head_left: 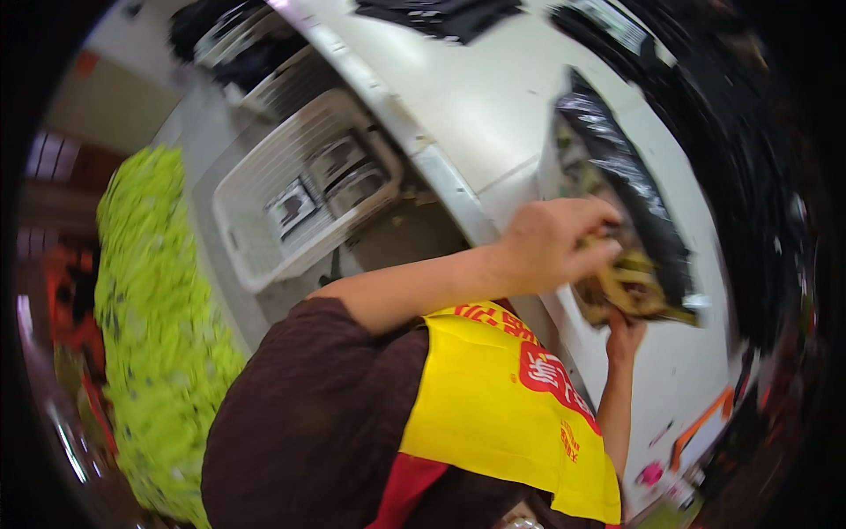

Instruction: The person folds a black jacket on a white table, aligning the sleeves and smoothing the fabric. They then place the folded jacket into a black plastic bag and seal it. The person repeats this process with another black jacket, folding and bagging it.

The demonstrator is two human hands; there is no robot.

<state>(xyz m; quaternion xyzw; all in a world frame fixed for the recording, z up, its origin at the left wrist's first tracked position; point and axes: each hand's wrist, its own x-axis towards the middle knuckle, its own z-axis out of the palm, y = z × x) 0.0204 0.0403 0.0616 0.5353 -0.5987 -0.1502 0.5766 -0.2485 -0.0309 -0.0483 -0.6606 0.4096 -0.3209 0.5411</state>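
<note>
A glossy black plastic bag point(630, 167) is tilted up above the white table, with a camouflage-patterned brown and tan bundle point(634, 286) showing on its near side. My left hand point(555, 242) reaches across from the left, its fingers closed in a pinch at the bag's near side. From below, my right hand point(624, 335) grips the lower edge of the bag, and some of its fingers are hidden behind the bundle. Motion blur keeps me from telling whether the bundle lies inside the bag or against it.
A white plastic basket point(247, 194) with several flat packets stands left of the table point(493, 97). Beyond it is a large lime-green pile point(159, 335). Dark folded items point(441, 16) lie at the table's far end; a black heap point(740, 159) lines its right side. An orange-edged object point(705, 428) lies lower right.
</note>
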